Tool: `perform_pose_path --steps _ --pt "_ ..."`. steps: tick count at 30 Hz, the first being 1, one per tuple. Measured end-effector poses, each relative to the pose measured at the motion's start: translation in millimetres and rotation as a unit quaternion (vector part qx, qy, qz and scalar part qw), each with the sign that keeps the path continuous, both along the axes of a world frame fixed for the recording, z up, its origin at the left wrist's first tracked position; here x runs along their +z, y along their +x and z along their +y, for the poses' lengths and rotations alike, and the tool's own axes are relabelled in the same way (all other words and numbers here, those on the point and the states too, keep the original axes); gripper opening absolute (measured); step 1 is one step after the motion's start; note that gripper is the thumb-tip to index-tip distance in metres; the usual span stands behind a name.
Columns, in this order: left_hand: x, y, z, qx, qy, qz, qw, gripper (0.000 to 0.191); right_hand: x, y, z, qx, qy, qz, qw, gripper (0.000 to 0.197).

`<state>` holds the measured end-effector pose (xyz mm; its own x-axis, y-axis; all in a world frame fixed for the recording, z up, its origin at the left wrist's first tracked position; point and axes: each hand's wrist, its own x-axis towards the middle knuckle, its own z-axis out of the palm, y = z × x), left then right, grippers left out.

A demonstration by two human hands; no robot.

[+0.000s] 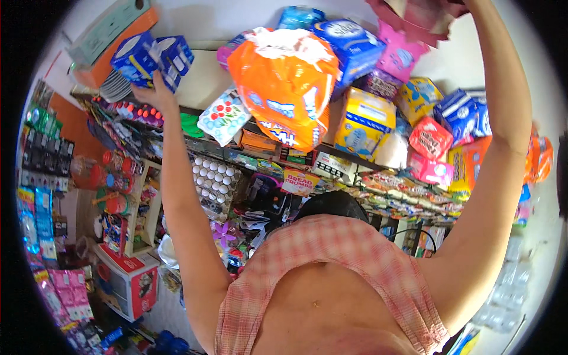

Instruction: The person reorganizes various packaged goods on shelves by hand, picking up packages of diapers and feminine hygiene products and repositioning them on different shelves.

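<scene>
My left hand is raised to the upper shelf and grips two blue plastic-wrapped packs at their lower side. Just left of it is a stack of grey discs or plates, under an orange and pale green box. My right arm reaches up past the top edge, and the hand itself is out of view. Near that wrist hangs a ragged maroon sheet, its material unclear. Between my arms sits a large orange plastic bag of packs, with a blue pack and a yellow pack beside it.
Below the shelf are a tray of white eggs, a bread crumbs packet and rows of hanging sachets. Lidded jars and a red and white box stand at left. Clear plastic containers are at lower right.
</scene>
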<state>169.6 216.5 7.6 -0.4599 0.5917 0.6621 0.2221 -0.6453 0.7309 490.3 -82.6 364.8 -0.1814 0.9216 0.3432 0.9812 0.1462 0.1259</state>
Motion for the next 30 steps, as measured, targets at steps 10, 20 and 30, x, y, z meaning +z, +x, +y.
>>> perform_pose_path --steps 10,20,30 --pt "117.7 71.1 -155.0 -0.126 0.053 0.228 0.964 0.055 -28.3 26.5 -141.0 -0.233 -0.046 -0.077 0.968 0.038" --pt "157.4 116.6 -234.1 -0.240 0.187 0.365 0.880 0.043 -60.4 82.1 -175.5 -0.195 0.011 -0.007 0.981 0.016" --pt "131.0 121.2 -267.1 -0.178 0.231 0.428 0.855 0.047 -79.7 68.2 -189.6 -0.262 0.038 -0.010 0.964 0.019"
